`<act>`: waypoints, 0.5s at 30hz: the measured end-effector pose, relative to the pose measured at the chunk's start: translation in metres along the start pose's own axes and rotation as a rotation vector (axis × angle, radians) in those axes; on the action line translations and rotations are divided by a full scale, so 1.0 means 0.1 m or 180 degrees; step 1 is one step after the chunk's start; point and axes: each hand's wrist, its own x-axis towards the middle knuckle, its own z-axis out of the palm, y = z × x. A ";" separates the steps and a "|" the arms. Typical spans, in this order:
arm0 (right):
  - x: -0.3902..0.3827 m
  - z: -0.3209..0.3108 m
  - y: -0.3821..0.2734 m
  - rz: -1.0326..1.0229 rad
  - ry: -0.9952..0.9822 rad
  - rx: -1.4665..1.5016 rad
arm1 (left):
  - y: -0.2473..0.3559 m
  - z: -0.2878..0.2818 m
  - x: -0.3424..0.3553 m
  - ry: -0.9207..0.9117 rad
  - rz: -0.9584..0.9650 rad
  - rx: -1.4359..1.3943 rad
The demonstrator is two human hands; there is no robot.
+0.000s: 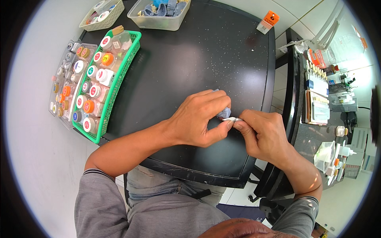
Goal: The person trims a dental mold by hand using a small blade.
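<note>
My left hand [200,117] is closed around a small blue-grey moulded piece [225,113] that looks like a dental cast, mostly hidden by the fingers. Beside it a thin, pointed white piece [231,119] sticks out between my hands; its exact kind is too small to tell. My right hand [266,133] pinches the white piece between thumb and forefinger, with the other fingers curled in. My left thumb reaches the white piece's other end. Both hands are held over the right part of the black table [178,67], fingertips nearly meeting.
To the left stand a green basket [118,86] of capped bottles and a clear tray [68,115] of jars. A clear tub [158,23] of blue-grey moulds and a cream basket [104,25] are at the back. White crumbs dot the table. An orange-and-white box [268,22] is far right.
</note>
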 end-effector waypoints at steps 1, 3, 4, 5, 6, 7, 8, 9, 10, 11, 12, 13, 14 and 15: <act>0.00 0.00 0.00 0.0002 0.0004 0.0000 | 0.00 0.00 0.00 -0.0010 -0.0002 -0.0043; 0.00 -0.01 -0.01 0.0006 0.0012 -0.0001 | -0.01 0.00 0.01 -0.0031 -0.0007 -0.0130; 0.00 0.00 -0.01 -0.0007 0.0019 0.0002 | 0.00 0.00 0.00 -0.0068 -0.0060 -0.0235; 0.00 0.00 0.00 -0.0020 0.0027 0.0004 | 0.01 -0.01 0.00 -0.0106 -0.0113 -0.0341; -0.01 0.00 0.00 -0.0032 0.0034 0.0007 | 0.01 -0.01 0.00 -0.0145 -0.0166 -0.0447; -0.01 0.00 0.00 -0.0042 0.0049 0.0026 | 0.02 -0.01 0.00 -0.0155 -0.0172 -0.0470; 0.00 0.00 -0.01 -0.0051 0.0064 0.0046 | 0.02 -0.01 0.00 -0.0165 -0.0177 -0.0493; 0.00 0.00 -0.01 -0.0061 0.0079 0.0065 | 0.02 -0.01 0.00 -0.0176 -0.0183 -0.0515; 0.00 0.00 -0.01 -0.0050 0.0073 0.0065 | 0.02 -0.01 0.00 -0.0186 -0.0198 -0.0519; 0.00 0.00 -0.01 -0.0040 0.0067 0.0065 | 0.02 -0.02 0.00 -0.0196 -0.0214 -0.0523; 0.00 0.00 -0.01 -0.0031 0.0062 0.0065 | 0.02 -0.02 0.00 -0.0206 -0.0229 -0.0526; -0.01 0.00 -0.01 -0.0032 0.0061 0.0064 | 0.02 -0.02 0.00 -0.0207 -0.0227 -0.0522; -0.01 0.00 -0.01 -0.0033 0.0060 0.0062 | 0.02 -0.02 0.00 -0.0207 -0.0225 -0.0517; -0.01 0.01 -0.01 -0.0036 0.0059 0.0061 | 0.02 -0.02 -0.01 -0.0207 -0.0223 -0.0511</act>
